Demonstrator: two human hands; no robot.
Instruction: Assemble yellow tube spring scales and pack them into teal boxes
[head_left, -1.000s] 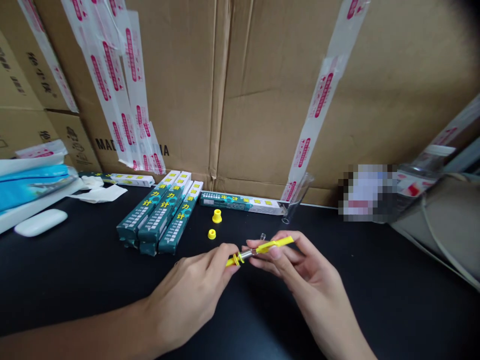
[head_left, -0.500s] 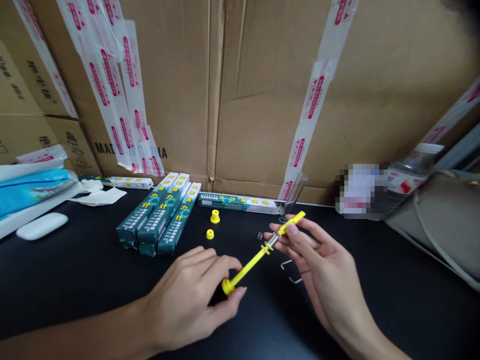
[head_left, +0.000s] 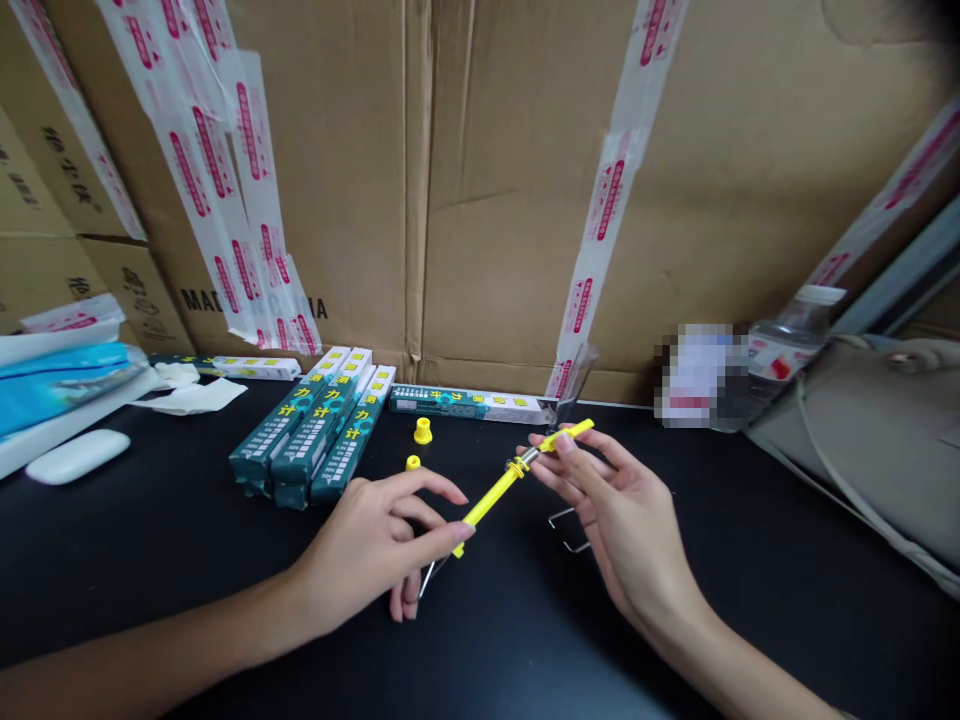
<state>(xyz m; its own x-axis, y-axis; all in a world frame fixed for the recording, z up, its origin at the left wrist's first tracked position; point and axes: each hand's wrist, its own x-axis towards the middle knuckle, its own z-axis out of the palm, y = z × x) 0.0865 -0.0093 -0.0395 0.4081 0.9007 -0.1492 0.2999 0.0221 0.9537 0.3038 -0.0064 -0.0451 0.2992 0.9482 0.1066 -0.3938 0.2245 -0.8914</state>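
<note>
The yellow rod (head_left: pixel 499 488) is slanting from lower left up toward the cardboard wall (head_left: pixel 525 200), hovering over open black tabletop (head_left: pixel 750 560). The left hand (head_left: pixel 375 540) is pinching its lower end, the right hand (head_left: pixel 607 500) its upper end. Green boxes (head_left: pixel 315 430) are lying left of it.
</note>
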